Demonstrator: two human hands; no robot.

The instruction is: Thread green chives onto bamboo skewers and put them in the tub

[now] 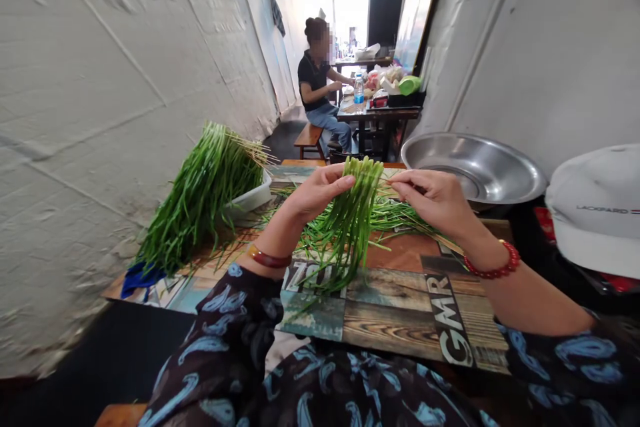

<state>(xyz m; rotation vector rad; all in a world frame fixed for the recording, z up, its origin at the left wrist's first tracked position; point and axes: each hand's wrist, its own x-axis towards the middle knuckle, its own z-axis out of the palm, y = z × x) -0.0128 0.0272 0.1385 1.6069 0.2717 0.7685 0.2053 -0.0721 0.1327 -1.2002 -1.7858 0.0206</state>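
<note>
My left hand (320,192) is closed around the pale stem ends of a row of green chives (356,227), whose leaves hang down over the table. At the right side of those stems, my right hand (437,200) pinches a thin bamboo skewer (387,179) that runs into the row; its far end is hidden. Beneath both hands, loose chives (403,217) lie spread across the table. Several more bamboo skewers (450,243) rest under my right wrist. To the left, chives threaded on skewers (200,193) are heaped over a white plastic tray (254,197).
A wide steel basin (475,167) stands at the back right of the patterned table (395,320). A white cap (595,207) is at the right edge. Blue cloth (143,278) lies at the left corner. Farther back, a person (315,77) sits at another table.
</note>
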